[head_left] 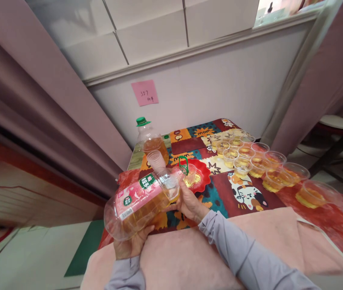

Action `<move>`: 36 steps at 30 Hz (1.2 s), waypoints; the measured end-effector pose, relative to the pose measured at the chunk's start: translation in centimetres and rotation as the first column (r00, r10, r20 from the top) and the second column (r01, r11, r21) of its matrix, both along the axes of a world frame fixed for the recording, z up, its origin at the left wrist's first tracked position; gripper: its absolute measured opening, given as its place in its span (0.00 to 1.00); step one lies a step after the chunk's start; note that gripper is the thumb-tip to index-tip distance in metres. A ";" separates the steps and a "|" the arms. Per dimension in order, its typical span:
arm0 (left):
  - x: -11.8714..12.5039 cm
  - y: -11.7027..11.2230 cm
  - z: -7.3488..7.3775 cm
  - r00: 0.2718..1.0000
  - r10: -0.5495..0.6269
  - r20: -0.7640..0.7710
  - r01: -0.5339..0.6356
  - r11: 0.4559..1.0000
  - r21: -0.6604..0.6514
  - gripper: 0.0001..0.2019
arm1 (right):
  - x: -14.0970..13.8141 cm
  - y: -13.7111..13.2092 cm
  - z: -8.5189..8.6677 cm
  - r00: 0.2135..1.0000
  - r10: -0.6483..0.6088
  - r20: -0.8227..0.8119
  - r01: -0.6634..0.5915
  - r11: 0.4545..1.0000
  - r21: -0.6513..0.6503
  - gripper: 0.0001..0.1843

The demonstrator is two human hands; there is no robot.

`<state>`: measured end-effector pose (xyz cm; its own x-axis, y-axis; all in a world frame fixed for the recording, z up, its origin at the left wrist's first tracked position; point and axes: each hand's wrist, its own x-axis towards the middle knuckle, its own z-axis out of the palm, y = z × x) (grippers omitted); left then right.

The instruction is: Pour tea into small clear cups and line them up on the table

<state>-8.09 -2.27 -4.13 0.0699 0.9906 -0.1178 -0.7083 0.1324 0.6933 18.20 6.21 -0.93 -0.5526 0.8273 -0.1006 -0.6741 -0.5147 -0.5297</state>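
A large clear bottle with a pink label and yellow liquid lies tilted in both my hands, its neck to the right. My left hand is wrapped under its base. My right hand closes round the bottle near its neck. The bottle's mouth, with a green ring handle, is over or beside a clear plastic cup on a red scalloped plate. Whether liquid is flowing out, I cannot tell.
Several clear cups of yellow liquid stand in rows at the right. Behind the held bottle are a second, green-capped bottle and stacked plastic cups. A pink cloth covers the near edge. The wall closes off the back.
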 end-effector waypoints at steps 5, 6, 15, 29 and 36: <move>0.0 0.1 -0.1 0.999 -0.037 0.025 0.036 0.998 0.046 0.32 | 0.0 0.0 0.1 1.000 0.004 0.012 -0.004 1.000 0.014 0.32; 0.0 0.1 -0.1 0.999 -0.039 0.022 0.038 0.998 0.051 0.33 | 0.0 0.0 0.0 1.000 0.006 0.013 -0.006 1.000 0.015 0.32; 0.1 0.0 0.3 0.999 0.039 -0.026 -0.040 0.999 -0.025 0.37 | -0.1 0.1 -0.2 1.000 0.005 0.014 -0.005 1.000 0.012 0.33; 1.7 -0.3 1.8 0.991 0.107 -0.080 -0.112 0.991 -0.067 0.37 | 0.0 0.1 -0.2 1.000 0.008 0.013 -0.008 1.000 0.002 0.33; 2.0 -0.4 2.1 0.991 0.106 -0.085 -0.113 0.991 -0.078 0.36 | 0.1 0.1 0.0 1.000 0.015 0.021 -0.015 1.000 -0.003 0.33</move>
